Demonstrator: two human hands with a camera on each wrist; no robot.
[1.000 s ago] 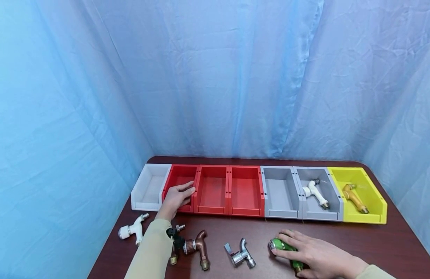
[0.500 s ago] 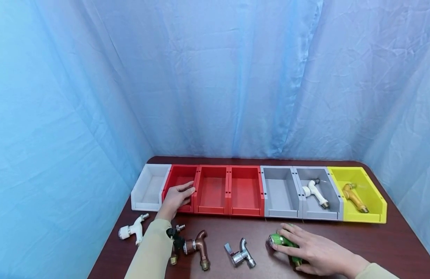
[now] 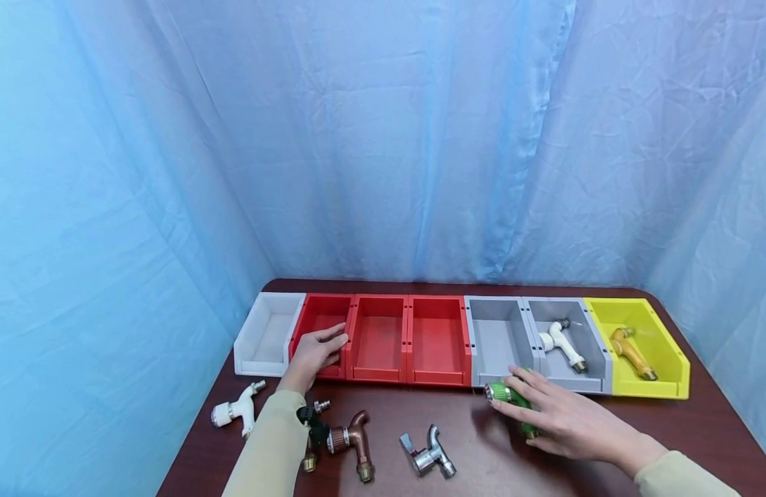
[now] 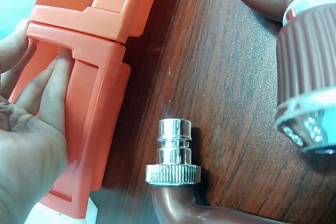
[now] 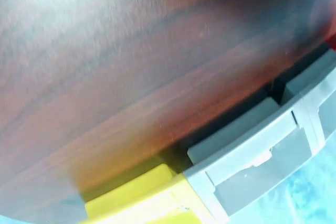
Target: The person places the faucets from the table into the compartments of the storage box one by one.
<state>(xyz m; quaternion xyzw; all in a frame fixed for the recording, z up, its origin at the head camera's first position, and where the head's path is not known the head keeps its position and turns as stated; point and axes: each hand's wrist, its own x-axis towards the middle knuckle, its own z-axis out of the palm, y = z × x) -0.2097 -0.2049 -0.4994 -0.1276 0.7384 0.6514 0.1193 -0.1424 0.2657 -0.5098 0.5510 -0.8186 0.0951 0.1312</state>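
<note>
Right fingers [image 3: 521,413] grip green tap [image 3: 502,392]; left fingers [image 4: 56,94], extended, touch red bin [image 4: 81,109].

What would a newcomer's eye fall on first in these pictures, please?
Probably the row of coloured bins across the far side of the table, ending in a yellow bin at the right. Next, perhaps, the green tap held in the right hand near the grey bins.

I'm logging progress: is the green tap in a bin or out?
Out: the right hand holds the green tap over the table.
</note>
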